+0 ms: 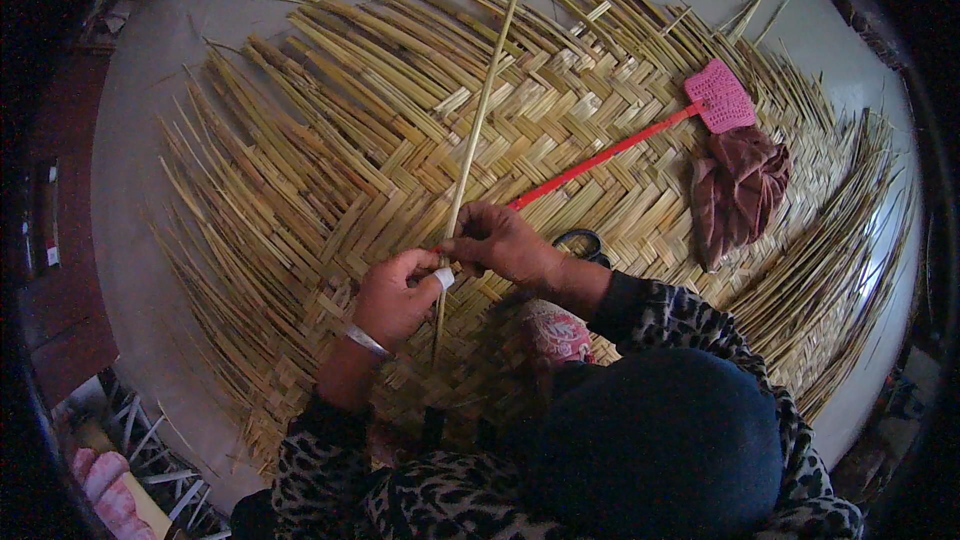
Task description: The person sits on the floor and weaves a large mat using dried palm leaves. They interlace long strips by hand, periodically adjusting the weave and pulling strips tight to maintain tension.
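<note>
Head view: a long pale strip (487, 90) rises from between the two hands toward the upper edge, its lower end reaching down over the woven mat (560, 110); the right hand (505, 248) pinches the strip between thumb and fingers; the left hand (393, 302), a white wrap (443, 278) about one digit, pinches it just below, the two grips nearly touching; a small red patch at the left fingertips is too slight to identify. For good handling, the lower grip should probably steady the strip while the upper one does the finer work; pressure is best kept light and even, since a thin, dry-looking strip may split or crease if bent sharply; the long upper length should swing free of the loose strip ends (250, 110) fringing the mat; fingertips should keep off its edges, which may be sharp. On the mat lie a red-handled fly swatter (620, 148), a crumpled brown cloth (738, 195) and, just beside the right wrist, a dark looped object (580, 242), partly hidden.
</note>
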The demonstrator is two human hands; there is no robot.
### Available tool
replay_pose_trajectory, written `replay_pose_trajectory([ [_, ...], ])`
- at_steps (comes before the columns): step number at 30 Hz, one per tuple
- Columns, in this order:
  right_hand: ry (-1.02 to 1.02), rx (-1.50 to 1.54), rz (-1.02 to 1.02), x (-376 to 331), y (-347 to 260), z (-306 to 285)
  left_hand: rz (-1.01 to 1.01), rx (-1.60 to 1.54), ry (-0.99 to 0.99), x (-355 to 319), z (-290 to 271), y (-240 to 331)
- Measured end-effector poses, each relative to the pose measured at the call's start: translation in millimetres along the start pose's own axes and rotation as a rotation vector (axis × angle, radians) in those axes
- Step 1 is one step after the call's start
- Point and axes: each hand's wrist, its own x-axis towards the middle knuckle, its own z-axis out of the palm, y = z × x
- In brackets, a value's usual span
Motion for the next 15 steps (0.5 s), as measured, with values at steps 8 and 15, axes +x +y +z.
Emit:
replay_pose_trajectory([
  [8, -0.062, 0.170, 0.091, 2, 2, 1, -0.276, -0.456, -0.121, -5, -9, 3],
  [15, -0.052, 0.015, 0.045, 6, 4, 1, -0.052, -0.074, -0.065, -2, -9, -10],
])
